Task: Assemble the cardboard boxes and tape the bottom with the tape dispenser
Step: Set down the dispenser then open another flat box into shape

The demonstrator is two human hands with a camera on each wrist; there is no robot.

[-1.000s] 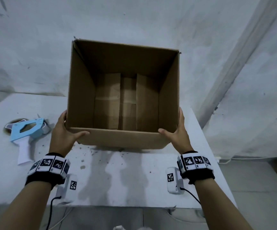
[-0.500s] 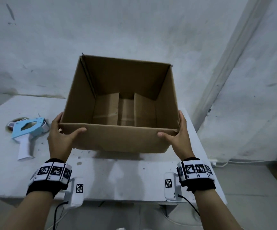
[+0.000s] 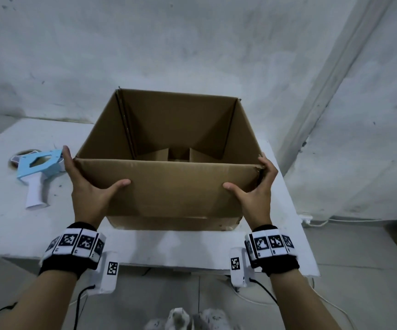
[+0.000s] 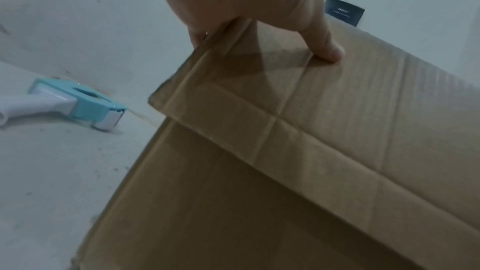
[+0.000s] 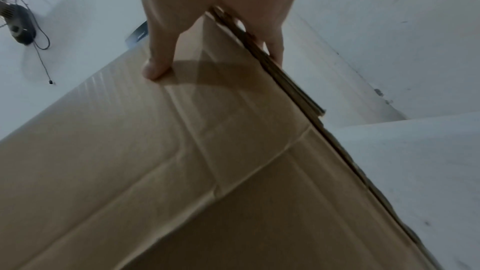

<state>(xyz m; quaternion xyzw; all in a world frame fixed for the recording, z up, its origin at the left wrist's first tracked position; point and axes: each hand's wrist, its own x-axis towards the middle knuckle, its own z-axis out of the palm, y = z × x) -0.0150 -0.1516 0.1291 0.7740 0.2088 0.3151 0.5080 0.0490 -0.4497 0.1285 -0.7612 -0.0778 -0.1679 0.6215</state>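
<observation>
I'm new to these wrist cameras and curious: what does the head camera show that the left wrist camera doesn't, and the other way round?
Only the head view shows the box's open top and the folded flaps inside it, the right hand gripping the right corner, both marker wristbands and the person's forearms.

Only the left wrist view shows the creases on the box's near wall close up and a small dark label beyond the box.

Both show the cardboard box, the left hand holding its left corner with the thumb on the near wall, the blue and white tape dispenser lying untouched, and the white table.

Cardboard box (image 3: 169, 186) on the table (image 3: 14, 222), tape dispenser (image 3: 39, 172) to its left.
</observation>
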